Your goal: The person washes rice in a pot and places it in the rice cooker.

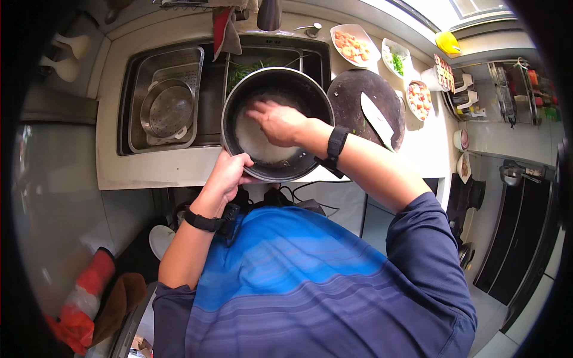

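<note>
A dark-coated round pot point(309, 96) is tilted over the front of the sink and counter edge. Whitish rice-like grains point(255, 138) in cloudy water cover its bottom. My left hand point(227, 175) grips the near-left rim, thumb over the edge and fingers outside. Inside the pot, my right hand point(280, 124) is over the grains, its fingers slightly apart and blurred; I see nothing held in it. To the right, a kitchen knife point(377, 118) lies on a round dark cutting board point(344, 96). Green leafy stalks point(244, 71) show in the sink behind the pot.
In the left sink basin, a perforated steel tray point(195, 74) holds a round steel strainer point(168, 109). White bowls of chopped orange pieces point(351, 47), chopped greens point(396, 62) and red-and-white pieces point(419, 99) line the right counter. A faucet point(269, 15) rises behind the sink.
</note>
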The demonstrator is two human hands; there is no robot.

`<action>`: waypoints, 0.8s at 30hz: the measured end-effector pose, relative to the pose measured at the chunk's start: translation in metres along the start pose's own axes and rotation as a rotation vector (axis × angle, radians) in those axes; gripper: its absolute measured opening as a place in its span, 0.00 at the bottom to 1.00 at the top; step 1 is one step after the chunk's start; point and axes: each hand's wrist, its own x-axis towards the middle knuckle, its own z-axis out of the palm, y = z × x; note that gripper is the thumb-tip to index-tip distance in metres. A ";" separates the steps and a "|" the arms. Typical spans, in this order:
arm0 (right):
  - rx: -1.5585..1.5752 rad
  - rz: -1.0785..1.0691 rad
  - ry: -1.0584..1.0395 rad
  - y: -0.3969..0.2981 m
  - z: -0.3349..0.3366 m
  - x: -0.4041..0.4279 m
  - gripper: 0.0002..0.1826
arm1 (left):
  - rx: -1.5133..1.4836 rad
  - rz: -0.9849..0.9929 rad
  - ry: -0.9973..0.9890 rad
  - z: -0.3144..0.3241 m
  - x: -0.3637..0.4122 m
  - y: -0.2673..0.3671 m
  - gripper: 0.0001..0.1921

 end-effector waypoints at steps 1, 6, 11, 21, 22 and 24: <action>0.023 -0.010 -0.166 -0.003 -0.002 -0.003 0.29 | -0.012 -0.004 -0.010 0.000 0.000 0.001 0.12; 0.019 -0.069 -0.600 0.010 -0.011 -0.060 0.22 | -0.027 0.009 0.001 0.007 -0.005 0.010 0.12; 0.086 0.032 -0.183 0.025 -0.035 -0.073 0.21 | 0.007 -0.022 -0.019 0.001 0.002 0.004 0.11; -0.207 0.032 -0.180 0.027 -0.032 -0.050 0.24 | -0.021 -0.020 -0.014 0.006 0.001 0.010 0.11; -0.210 0.018 -0.188 0.025 -0.031 -0.049 0.24 | -0.016 -0.027 -0.032 0.005 0.001 0.010 0.11; -0.240 0.029 -0.186 0.024 -0.029 -0.051 0.24 | -0.029 -0.023 -0.016 0.007 -0.003 0.013 0.11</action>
